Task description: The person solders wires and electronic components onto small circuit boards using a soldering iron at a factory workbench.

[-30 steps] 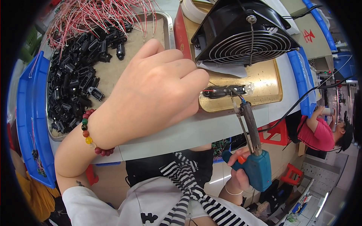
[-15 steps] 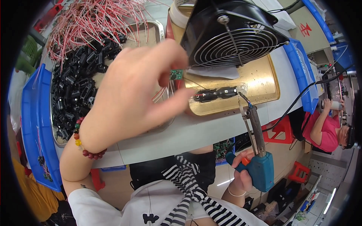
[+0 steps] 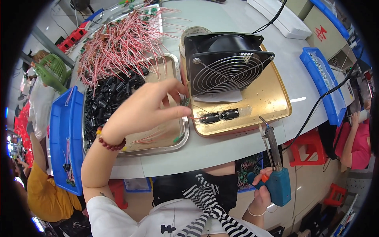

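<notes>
My left hand, with a bead bracelet on the wrist, is raised over the steel tray and pinches a small part with thin red wires beside the gold tray. My right hand is low at the table's front edge and grips a blue soldering gun, whose tip points up toward the gold tray's front corner. Two small black connectors lie side by side on the gold tray in front of a black fan with a wire grille.
The steel tray holds a heap of black connectors and red wire bundles. Blue bins stand at left and right. A black cable crosses the table. Other people sit at the far left and right.
My left hand has pulled back leftward from the two connectors on the gold tray to the steel tray's edge. The soldering gun's tip has drawn away from the connectors.
</notes>
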A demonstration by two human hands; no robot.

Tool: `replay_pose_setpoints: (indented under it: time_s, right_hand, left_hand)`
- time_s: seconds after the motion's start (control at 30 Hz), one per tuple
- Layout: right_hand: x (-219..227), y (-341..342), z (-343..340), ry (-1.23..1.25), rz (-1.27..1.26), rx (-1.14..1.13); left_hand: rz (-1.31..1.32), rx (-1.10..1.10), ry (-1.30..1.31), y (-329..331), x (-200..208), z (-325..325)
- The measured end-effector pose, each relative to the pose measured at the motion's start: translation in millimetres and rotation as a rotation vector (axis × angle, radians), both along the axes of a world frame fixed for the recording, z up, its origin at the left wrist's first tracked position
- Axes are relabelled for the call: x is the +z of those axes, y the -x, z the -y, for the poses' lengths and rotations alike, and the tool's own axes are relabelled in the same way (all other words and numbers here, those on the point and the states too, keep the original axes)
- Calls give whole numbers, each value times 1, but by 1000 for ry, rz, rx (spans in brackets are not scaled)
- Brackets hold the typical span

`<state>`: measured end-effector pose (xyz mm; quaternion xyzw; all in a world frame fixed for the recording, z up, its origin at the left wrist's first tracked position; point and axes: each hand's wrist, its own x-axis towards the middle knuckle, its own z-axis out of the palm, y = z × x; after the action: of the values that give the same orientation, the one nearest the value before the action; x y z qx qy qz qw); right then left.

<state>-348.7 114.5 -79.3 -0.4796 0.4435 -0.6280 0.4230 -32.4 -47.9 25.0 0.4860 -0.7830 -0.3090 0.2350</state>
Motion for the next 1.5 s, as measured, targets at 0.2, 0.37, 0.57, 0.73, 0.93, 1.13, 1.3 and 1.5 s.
replay_pose_setpoints:
  time_s: [0.2,0.37,0.57,0.73,0.93,1.13,1.3,1.5]
  right_hand:
    - [-5,-5,-2,-2,45,16]
    - [-20,8,-1,99,44,0]
    - [-26,12,0,155,50,15]
    - [-30,14,9,204,-202,86]
    - [-1,-27,23,279,111,88]
    - [-3,-22,22,216,157,88]
    - [-13,-1,18,175,10,92]
    - [6,-30,17,220,-23,26]
  left_hand:
    - [86,-50,-114,-5,13,-15]
    - [8,73,502,11,35,-46]
    - [-249,413,272,-56,63,-93]
    - [-305,791,255,-157,88,-150]
    - [-340,1254,175,-264,49,-240]
    - [689,1521,-200,-268,-11,-319]
    - [1161,1358,-307,-252,7,-300]
    - [901,854,434,-150,47,-186]
